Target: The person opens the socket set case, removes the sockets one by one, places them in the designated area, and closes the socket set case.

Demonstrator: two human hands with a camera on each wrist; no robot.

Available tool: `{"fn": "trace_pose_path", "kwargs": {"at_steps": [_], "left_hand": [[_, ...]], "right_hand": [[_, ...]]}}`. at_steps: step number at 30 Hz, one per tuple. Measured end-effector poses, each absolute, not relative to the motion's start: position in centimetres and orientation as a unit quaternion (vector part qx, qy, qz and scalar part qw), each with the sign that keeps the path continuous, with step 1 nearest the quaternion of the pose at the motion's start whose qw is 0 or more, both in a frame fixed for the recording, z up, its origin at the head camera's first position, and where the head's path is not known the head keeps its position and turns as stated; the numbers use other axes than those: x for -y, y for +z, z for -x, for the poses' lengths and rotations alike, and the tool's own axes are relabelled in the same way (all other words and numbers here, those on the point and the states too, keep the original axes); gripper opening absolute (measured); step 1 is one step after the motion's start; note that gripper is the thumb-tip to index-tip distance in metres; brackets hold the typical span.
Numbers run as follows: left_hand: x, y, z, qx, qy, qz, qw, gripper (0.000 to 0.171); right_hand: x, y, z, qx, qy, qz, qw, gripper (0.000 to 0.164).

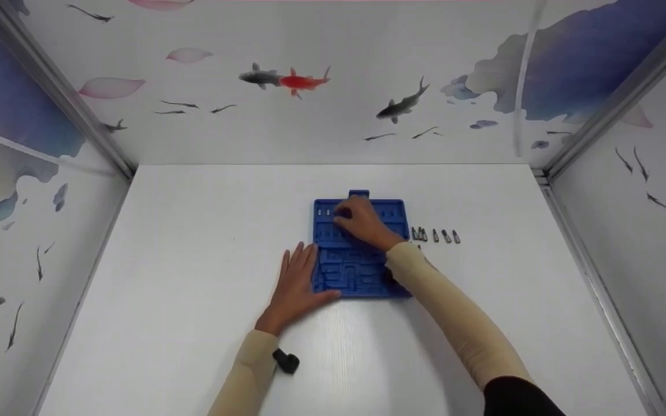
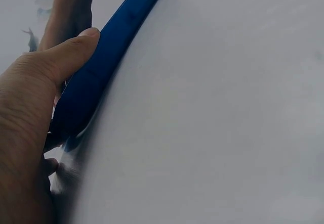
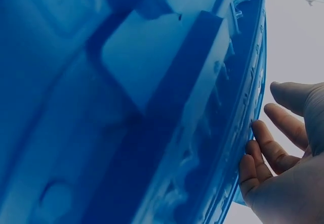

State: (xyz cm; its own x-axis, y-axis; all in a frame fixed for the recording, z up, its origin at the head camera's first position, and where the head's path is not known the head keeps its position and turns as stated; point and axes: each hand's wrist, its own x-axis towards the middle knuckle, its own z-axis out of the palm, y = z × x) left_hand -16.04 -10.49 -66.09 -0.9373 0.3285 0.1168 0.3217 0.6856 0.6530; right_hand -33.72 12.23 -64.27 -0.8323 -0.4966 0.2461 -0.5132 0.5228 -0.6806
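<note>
A blue plastic case (image 1: pixel 350 271) lies unfolded on the table, its moulded slots facing up. Two small silver bits (image 1: pixel 324 212) stand in slots at the upper left. My right hand (image 1: pixel 362 219) reaches over the upper half, just right of these bits. In the right wrist view, the fingers (image 3: pixel 273 153) are loosely bent against the case, with a gap between thumb and index finger. My left hand (image 1: pixel 298 289) is spread at the case's left side. Its thumb (image 2: pixel 81 49) rests on the near edge, while the other fingers lie along the left edge.
Several small metal bits (image 1: pixel 436 236) lie on the white table (image 1: pixel 194 260) to the right of the case. A tab (image 1: pixel 359 193) sticks out at the case's far edge. Printed panels (image 1: pixel 333 115) with fish enclose the table on three sides.
</note>
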Motion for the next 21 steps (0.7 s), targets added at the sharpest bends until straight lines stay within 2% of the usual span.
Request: {"fn": "trace_pose_path", "kwargs": {"at_steps": [3,11,16,21], "left_hand": [[10.5,-66.1,16.0,-0.918,0.354,-0.176,0.005,0.128],[10.4,-66.1,16.0,-0.921,0.349,-0.172,0.006,0.127],[10.4,-66.0,16.1,-0.922,0.345,-0.173,0.003,0.128],[10.4,-66.0,16.0,-0.922,0.345,-0.174,0.006,0.128]], "right_hand": [[-11.7,-64.9,34.1,0.882,0.384,-0.274,0.015,0.026],[-10.1,-61.5,31.9,0.911,0.345,-0.225,-0.021,0.033],[-9.7,-61.3,31.7,0.912,0.336,-0.234,-0.007,0.032],[-9.5,-61.3,31.8,0.918,0.330,-0.220,-0.030,0.038]]}}
